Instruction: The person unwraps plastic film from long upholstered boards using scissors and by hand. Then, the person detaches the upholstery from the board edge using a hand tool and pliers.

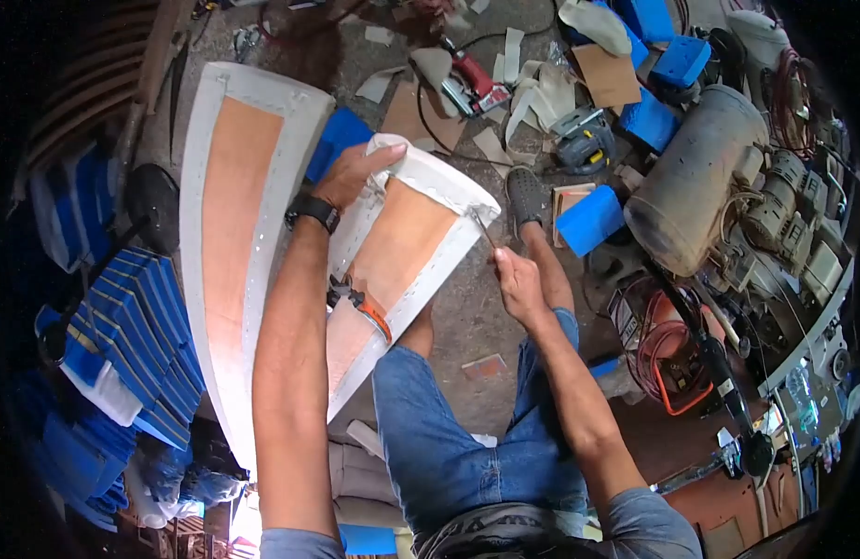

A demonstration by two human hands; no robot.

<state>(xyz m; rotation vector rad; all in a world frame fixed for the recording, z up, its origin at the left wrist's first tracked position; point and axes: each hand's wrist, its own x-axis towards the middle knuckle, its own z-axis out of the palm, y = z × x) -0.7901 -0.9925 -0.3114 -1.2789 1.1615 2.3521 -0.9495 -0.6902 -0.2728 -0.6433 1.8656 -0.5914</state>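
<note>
A wooden panel (404, 231) edged with white stapled material lies tilted before me. My left hand (354, 175) grips its upper left corner, fingers closed over the white edge. In my right hand (518, 282) is a thin pointed tool (484, 226), whose tip touches the white edge near the panel's upper right corner. Pliers with orange handles (369, 315) rest on the panel's lower part. A second, longer panel (241, 168) with the same white border stands to the left.
A red staple gun (472, 74), fabric scraps (546, 93) and a jigsaw-like tool (584, 142) lie on the floor ahead. At the right are a grey compressor tank (698, 177) and a coiled hose (661, 349). Striped blue fabric (136, 331) is at the left.
</note>
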